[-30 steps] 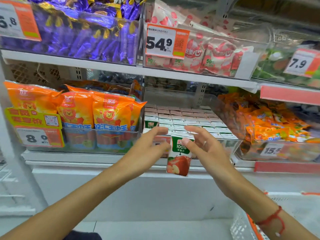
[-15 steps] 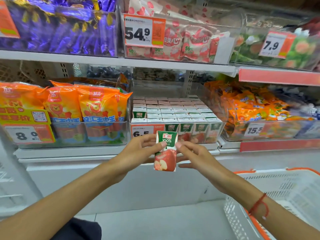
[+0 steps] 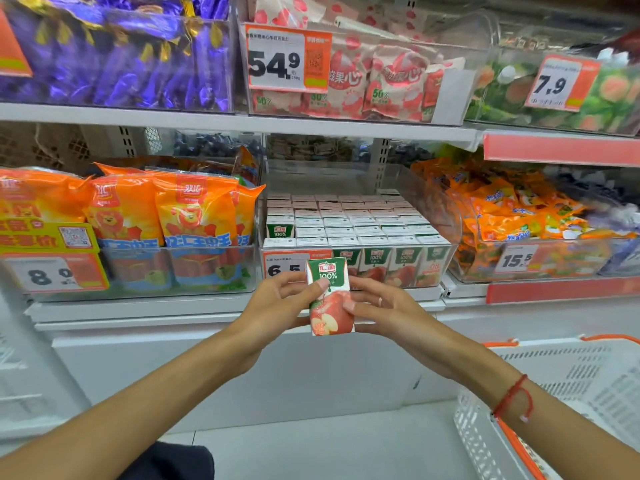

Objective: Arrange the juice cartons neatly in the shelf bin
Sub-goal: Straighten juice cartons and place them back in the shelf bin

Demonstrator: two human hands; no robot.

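A small green, white and red apple juice carton (image 3: 329,296) is held upright in front of the shelf, below the bin's front wall. My left hand (image 3: 277,299) grips its left side with thumb across the front, and my right hand (image 3: 381,306) pinches its right side. Behind it the clear shelf bin (image 3: 440,258) holds several rows of the same cartons (image 3: 349,221), packed upright with white tops showing. One carton (image 3: 280,227) at the left stands a little higher than its neighbours.
Orange sausage packs (image 3: 156,220) fill the bin to the left, orange snack bags (image 3: 512,216) the bin to the right. Purple and pink sweets sit on the shelf above. A white basket with orange trim (image 3: 561,403) stands at the lower right by my right forearm.
The carton and both hands have come back from the bin's edge to a spot lower down in front of the shelf, and both hands now hold it more fully.
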